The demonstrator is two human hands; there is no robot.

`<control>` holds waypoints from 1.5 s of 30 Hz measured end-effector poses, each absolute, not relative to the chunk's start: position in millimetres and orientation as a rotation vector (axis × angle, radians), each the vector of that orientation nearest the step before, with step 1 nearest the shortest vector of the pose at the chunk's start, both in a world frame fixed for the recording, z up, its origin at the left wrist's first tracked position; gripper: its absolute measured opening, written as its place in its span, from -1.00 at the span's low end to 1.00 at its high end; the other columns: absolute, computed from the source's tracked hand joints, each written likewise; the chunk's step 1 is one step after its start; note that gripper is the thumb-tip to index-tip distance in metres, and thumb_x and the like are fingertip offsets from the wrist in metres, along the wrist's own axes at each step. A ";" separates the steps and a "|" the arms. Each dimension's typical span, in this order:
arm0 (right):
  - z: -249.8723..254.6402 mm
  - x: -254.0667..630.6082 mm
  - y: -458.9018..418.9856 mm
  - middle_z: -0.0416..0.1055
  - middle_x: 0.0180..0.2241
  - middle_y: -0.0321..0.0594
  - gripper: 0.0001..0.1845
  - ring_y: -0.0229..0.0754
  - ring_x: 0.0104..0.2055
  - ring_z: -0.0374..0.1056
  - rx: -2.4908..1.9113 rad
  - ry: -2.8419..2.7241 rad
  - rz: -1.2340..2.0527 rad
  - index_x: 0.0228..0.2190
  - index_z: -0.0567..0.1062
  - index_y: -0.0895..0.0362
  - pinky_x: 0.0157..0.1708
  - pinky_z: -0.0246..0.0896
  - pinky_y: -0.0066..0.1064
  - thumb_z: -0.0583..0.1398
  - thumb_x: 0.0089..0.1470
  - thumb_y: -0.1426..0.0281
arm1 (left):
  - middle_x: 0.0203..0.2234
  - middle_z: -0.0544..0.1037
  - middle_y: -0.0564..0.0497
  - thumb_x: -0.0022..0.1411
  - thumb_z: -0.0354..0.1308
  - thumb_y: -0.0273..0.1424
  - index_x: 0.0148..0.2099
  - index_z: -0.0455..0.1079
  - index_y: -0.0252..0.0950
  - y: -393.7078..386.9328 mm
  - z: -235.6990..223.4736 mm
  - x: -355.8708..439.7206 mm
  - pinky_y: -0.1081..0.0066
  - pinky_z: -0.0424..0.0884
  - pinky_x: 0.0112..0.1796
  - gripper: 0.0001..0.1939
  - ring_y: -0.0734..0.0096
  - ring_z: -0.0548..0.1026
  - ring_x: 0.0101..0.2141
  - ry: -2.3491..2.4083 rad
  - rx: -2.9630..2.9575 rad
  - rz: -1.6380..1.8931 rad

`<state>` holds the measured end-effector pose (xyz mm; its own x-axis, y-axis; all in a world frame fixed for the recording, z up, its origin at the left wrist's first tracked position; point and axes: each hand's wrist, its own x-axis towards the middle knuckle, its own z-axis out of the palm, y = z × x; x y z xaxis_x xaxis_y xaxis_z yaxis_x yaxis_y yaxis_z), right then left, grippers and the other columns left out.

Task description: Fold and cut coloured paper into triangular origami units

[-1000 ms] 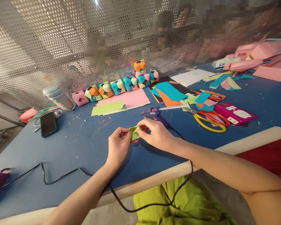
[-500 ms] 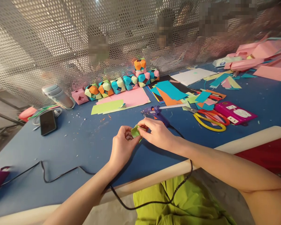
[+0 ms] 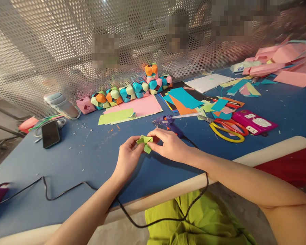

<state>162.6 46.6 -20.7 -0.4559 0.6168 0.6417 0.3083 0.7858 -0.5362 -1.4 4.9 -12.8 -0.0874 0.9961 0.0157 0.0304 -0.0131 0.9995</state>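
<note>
Both my hands pinch a small folded green paper piece [image 3: 144,142] just above the blue table [image 3: 86,160]. My left hand [image 3: 129,157] grips its left side with thumb and fingers closed. My right hand [image 3: 168,144] holds its right side, fingers curled on the fold. Directly behind my right hand lies a purple glue gun [image 3: 169,122], whose black cable [image 3: 153,221] runs over the table edge.
A row of folded paper cubes [image 3: 129,92] lines the perforated metal screen [image 3: 66,51]. Pink and green sheets [image 3: 132,110], teal and orange sheets [image 3: 185,100], yellow-red scissors [image 3: 226,129], a magenta power strip [image 3: 255,122], a phone [image 3: 50,133] and pink paper scraps [image 3: 283,61] lie around.
The green piece has been turned and spread a little between my fingers, showing more points. My hands stayed in about the same spot.
</note>
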 end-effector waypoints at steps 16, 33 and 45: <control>-24.3 156.7 45.5 0.40 -0.51 -0.30 -0.90 -0.31 -0.49 0.28 -0.761 -1.976 0.585 -0.47 0.39 0.12 -0.45 0.21 -0.47 0.16 0.08 0.48 | -0.51 0.48 0.10 0.02 0.29 -0.36 -0.35 0.47 -0.33 3.6 -15.5 0.8 0.52 0.25 -0.39 -0.85 0.55 0.34 -0.46 1.323 1.162 1.332; -17.7 157.9 41.2 0.48 -0.45 -0.25 -0.90 -0.29 -0.49 0.35 -0.874 -2.067 0.556 -0.41 0.41 0.14 -0.47 0.19 -0.47 0.14 0.15 0.41 | -0.53 0.45 0.12 -0.03 0.29 -0.34 -0.36 0.44 -0.33 7.0 -17.7 -1.0 0.50 0.22 -0.42 -0.81 0.55 0.33 -0.50 1.279 1.079 1.342; 9.4 236.8 54.3 0.53 -0.35 -0.06 -0.65 -0.01 -0.34 0.44 -1.722 -2.294 -0.048 -0.43 0.47 0.13 -0.48 0.11 -0.35 0.18 0.09 0.09 | -0.56 0.43 0.09 -0.07 0.22 -0.40 -0.38 0.37 -0.33 18.0 -20.1 -4.7 0.43 0.33 -0.48 -0.84 0.49 0.36 -0.53 1.310 0.989 1.367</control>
